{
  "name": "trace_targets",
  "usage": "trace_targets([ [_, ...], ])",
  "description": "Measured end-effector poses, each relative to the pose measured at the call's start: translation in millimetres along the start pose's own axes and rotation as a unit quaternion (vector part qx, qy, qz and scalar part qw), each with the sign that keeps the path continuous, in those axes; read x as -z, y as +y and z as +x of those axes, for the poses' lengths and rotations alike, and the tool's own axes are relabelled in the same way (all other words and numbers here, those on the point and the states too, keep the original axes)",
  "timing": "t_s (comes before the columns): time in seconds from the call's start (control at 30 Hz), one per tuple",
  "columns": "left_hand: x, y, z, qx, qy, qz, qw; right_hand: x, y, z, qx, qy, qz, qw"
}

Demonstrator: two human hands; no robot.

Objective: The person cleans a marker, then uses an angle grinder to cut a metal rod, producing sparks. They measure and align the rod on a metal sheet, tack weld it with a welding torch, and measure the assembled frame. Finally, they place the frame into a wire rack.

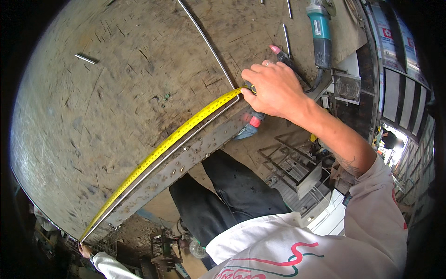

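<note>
A yellow tape measure blade [167,142] stretches along the near edge of the worktable, bowed slightly up. At its right end my right hand [273,89] is closed around the tape measure's dark case, mostly hidden by the fingers. Far off at the lower left, my left hand [85,250] pinches the other end of the blade, close to the tip of a thin metal rod [172,153]. That rod lies alongside the blade, bends sharply beside my right hand and runs on toward the far side of the table.
An angle grinder [320,37] lies at the far right of the worktable [116,93], its cable trailing nearby. Short metal pieces, such as a small bar [85,58], are scattered about. Below the table's edge, a metal frame [297,172] stands on the right.
</note>
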State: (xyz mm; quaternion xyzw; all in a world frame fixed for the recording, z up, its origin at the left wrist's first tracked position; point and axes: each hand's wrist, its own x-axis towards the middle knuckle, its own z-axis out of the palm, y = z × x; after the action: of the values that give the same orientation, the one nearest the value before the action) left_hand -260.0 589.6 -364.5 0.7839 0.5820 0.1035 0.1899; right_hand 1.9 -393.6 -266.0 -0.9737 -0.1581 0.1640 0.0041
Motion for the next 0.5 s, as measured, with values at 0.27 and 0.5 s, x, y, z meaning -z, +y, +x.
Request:
trace_targets([
  [0.27, 5, 8, -2, -0.029, -0.01, 0.164, 0.986, 8, -11, 5, -0.043, -0.073, -0.001, 0.996],
  [0.5, 9, 15, 2, -0.061, -0.028, 0.23, 0.971, 4, -7, 5, -0.044, -0.063, 0.001, 0.997],
])
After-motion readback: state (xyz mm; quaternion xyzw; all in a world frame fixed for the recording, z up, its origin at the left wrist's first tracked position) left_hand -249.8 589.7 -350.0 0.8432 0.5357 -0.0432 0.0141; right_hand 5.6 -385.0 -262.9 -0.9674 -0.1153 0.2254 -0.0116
